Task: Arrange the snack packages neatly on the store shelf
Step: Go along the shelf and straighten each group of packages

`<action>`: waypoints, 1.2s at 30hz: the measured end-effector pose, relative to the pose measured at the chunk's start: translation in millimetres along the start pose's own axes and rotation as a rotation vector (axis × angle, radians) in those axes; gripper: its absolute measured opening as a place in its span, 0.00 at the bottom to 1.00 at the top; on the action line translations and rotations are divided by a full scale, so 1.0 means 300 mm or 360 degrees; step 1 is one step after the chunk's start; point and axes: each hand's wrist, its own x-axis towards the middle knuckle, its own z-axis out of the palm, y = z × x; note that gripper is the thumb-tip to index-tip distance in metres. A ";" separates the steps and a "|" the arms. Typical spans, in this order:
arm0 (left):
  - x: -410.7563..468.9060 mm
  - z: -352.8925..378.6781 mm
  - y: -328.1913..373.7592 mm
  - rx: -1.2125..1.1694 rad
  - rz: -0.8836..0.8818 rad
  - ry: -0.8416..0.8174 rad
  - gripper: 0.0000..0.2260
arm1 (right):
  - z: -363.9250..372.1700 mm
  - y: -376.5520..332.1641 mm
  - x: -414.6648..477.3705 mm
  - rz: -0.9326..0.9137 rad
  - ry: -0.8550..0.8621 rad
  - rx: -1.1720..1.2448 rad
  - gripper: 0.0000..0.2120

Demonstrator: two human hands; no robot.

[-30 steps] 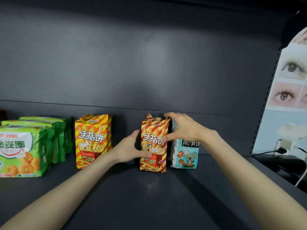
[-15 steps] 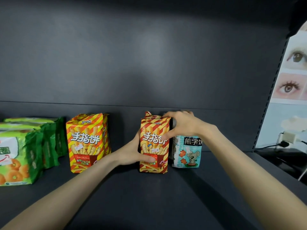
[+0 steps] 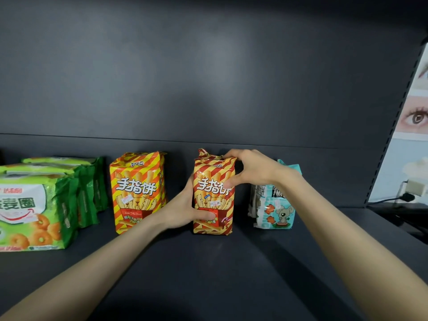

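Pack [image 3: 214, 200] sits upright, left hand [image 3: 183, 212] gripping low, right hand [image 3: 252, 169] atop.

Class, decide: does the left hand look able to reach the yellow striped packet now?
Probably, once freed: the left hand grips the red striped packet, but only bare shelf separates it from the yellow striped packet.

We view a dim scene lit from the front: a soft bright patch on the back panel [image 3: 208, 100], darkening corners, mild sheen on the middle striped package [image 3: 215, 198], soft shadows across the shelf [image 3: 231, 274], wide-angle bending at edges.
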 end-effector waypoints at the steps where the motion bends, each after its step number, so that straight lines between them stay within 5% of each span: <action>1: -0.006 -0.007 -0.003 0.0007 0.0002 0.0016 0.45 | 0.004 -0.010 0.003 0.0000 -0.0014 0.0049 0.35; 8: -0.040 -0.032 -0.029 0.0003 0.0028 0.0112 0.47 | 0.045 -0.056 0.014 0.0009 0.0008 0.0233 0.37; 19: -0.079 0.011 -0.077 -0.0063 -0.0012 0.0069 0.42 | 0.128 -0.062 -0.011 0.0202 0.0189 0.0658 0.56; 28: -0.087 0.006 -0.079 0.0010 -0.0058 0.0107 0.40 | 0.160 -0.054 -0.003 0.0156 0.0132 0.0800 0.39; 36: -0.097 0.007 -0.076 0.0075 -0.0067 0.0155 0.41 | 0.167 -0.043 0.009 0.0143 0.0110 0.0840 0.37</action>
